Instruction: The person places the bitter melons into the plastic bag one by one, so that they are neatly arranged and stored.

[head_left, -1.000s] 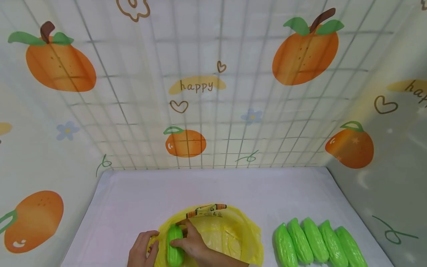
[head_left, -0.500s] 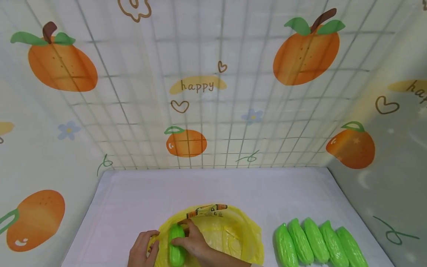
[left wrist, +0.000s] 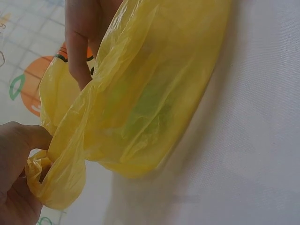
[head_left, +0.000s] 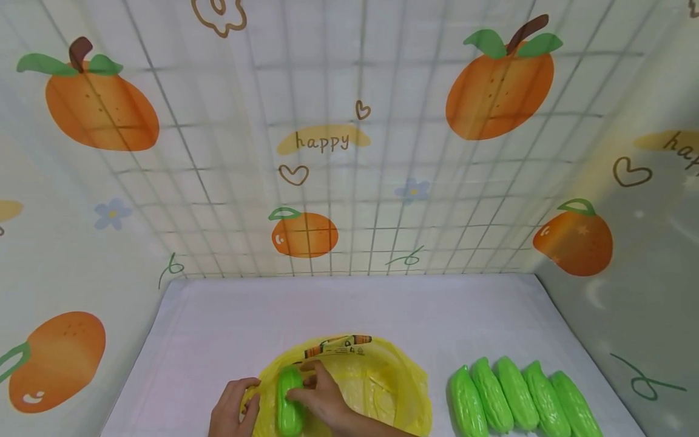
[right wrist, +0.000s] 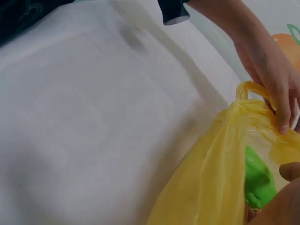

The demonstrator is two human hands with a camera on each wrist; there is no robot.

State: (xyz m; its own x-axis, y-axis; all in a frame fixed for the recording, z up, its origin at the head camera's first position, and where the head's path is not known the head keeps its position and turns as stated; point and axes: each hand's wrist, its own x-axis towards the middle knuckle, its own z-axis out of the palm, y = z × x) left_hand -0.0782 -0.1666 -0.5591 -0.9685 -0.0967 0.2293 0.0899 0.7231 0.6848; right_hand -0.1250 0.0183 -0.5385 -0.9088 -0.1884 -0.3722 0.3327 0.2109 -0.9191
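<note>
A yellow plastic bag [head_left: 401, 394] lies spread with its mouth wide on the table. At its left rim my left hand [head_left: 232, 408] pinches the bag's handle, shown as a loop around the fingers [left wrist: 28, 136] in the left wrist view. Just inside that rim lies a shiny green, long and ridged thing shaped like a bitter melon [head_left: 289, 403]. My right hand [head_left: 324, 397] reaches into the bag, its fingers loosely spread at the green thing's right side. In the right wrist view the thumb [right wrist: 290, 171] stands off from the green thing [right wrist: 258, 180].
Several more green ridged pieces [head_left: 516, 394] lie side by side on the white table [head_left: 349, 303], right of the bag. A patterned cloth wall [head_left: 327, 182] with printed oranges encloses the back and sides. Dark sleeve cloth [right wrist: 173, 11] shows in the right wrist view.
The green piece has shifted slightly to the right inside the bag. My right hand's fingers have loosened and drawn a little right off it. The left hand stays at the rim.
</note>
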